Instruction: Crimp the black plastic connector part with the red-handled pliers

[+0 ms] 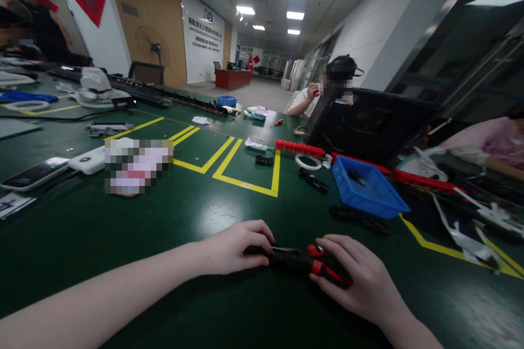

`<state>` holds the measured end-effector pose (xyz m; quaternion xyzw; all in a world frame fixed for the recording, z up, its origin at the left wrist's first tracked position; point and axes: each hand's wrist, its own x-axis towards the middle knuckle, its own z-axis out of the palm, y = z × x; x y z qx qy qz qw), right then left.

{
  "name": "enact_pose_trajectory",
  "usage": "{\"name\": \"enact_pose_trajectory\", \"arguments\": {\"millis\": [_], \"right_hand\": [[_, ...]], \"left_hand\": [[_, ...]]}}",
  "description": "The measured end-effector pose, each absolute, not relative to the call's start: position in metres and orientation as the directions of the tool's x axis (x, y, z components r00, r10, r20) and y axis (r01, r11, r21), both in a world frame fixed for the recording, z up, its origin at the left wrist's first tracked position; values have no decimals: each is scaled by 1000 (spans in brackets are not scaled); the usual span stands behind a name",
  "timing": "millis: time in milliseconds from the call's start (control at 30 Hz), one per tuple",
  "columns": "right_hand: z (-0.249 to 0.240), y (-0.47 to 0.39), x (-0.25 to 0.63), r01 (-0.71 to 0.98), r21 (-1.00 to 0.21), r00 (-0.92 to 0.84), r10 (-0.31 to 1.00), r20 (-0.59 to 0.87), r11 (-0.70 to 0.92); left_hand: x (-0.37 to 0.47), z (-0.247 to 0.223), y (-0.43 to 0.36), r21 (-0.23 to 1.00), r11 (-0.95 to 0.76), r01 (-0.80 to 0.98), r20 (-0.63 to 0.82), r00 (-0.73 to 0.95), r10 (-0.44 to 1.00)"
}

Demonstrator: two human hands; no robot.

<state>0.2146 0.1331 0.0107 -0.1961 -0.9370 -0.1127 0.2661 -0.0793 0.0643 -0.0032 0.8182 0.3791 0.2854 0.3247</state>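
Observation:
Over the green table [196, 294], my right hand [362, 275] is wrapped around the red-and-black handles of a pair of pliers [318, 268]. The pliers lie sideways, with their dark head toward the left. My left hand [241, 248] pinches a small black piece [257, 251] at the left end of that head. Dark colours merge there, so I cannot tell whether the jaws grip the piece. Past my right hand stands a blue plastic tray [368, 196] with a small dark part in it, and black parts [358, 219] lie along its near side.
Yellow tape [245, 185] marks the table. Beyond it lie a red strip [298, 147], a white ring [308, 161] and black clips [313, 180]. To the left are a white power bank [92, 161] and a blurred-out phone-like object [137, 169]. A co-worker [301, 101] sits across.

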Motion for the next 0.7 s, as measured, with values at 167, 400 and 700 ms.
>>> {"name": "enact_pose_trajectory", "arguments": {"millis": [167,400,700], "right_hand": [[9,132,216,421,72,-774,317,548,904],[6,130,215,415,-2,-774,355,524,910],[-1,129,219,416,-33,-777,374,506,909]], "left_hand": [[-79,-3,65,757,-495,426,220,547,808],[-79,-5,66,758,-505,412,242,542,805],[-79,-2,67,770,-482,419,221,533,816]]}}
